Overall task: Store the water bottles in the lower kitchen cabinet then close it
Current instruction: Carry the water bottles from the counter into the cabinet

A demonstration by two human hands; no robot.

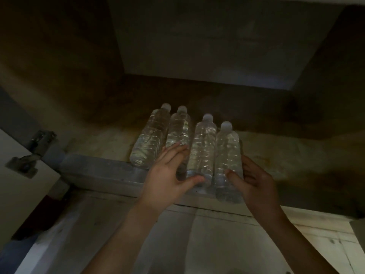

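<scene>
Four water bottles point(201, 147) lie flat, caps pointing into the cabinet point(98, 171). Our left hand point(169, 171) rests straight-fingered on them. Our right hand point(254, 180) seemingly grips the rightmost bottle point(227, 153).

The view is dim and soft throughout, the cabinet point(59, 66) walls sinking into murky brown shadow, while weak light from behind the camera picks out faint glints on the bottles point(203, 147) and the pale foreground, and straight edges bow toward the corners.
</scene>
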